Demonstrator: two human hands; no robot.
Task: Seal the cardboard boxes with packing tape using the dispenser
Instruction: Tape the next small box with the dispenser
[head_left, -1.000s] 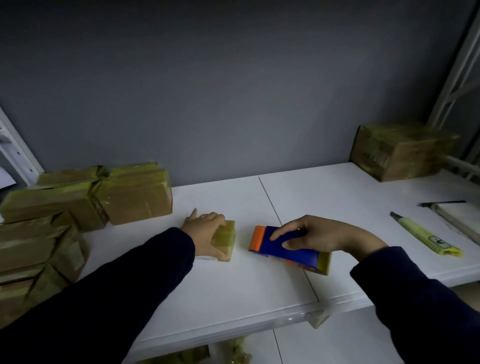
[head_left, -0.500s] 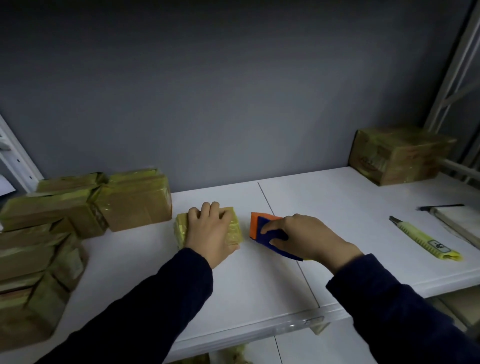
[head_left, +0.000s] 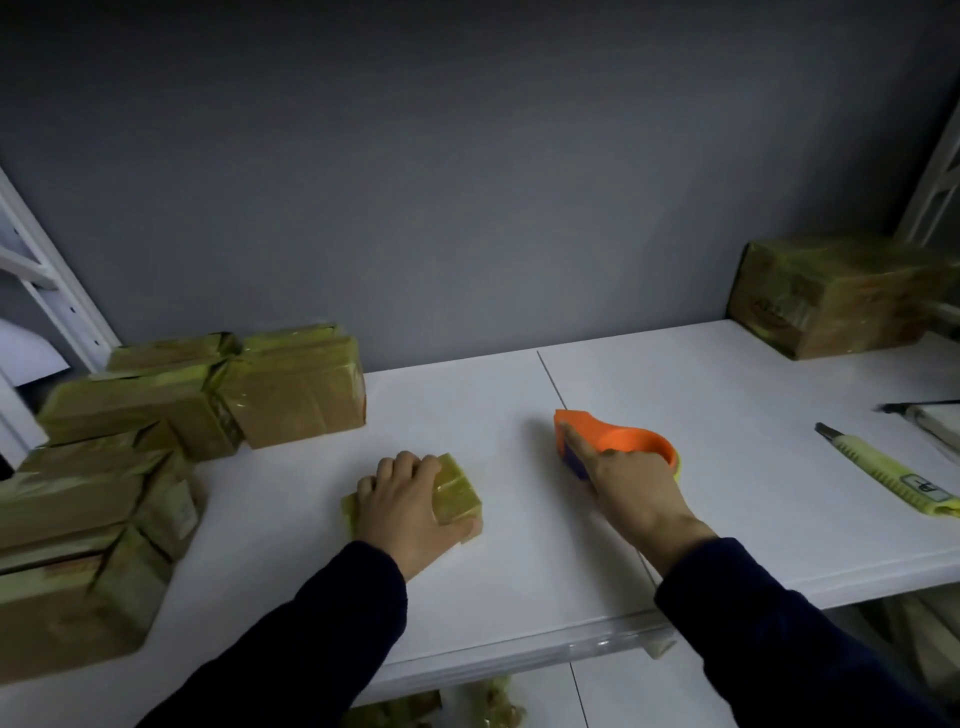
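Presses down on the small taped box (head_left: 457, 493) at lower centre with the left hand (head_left: 402, 506), fingers close together and curled over its far edge, box under the palm and jutting out to the right. Holds the tape dispenser (head_left: 618, 439) just right of centre with the right hand (head_left: 628, 488), index finger straight along its blue side, other fingers hidden, dispenser down on the white shelf (head_left: 467, 405), apart from the box.

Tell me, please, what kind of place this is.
Probably a packing or storage room: taped boxes stacked on a white shelf, an orange tape dispenser, and a knife lying nearby.
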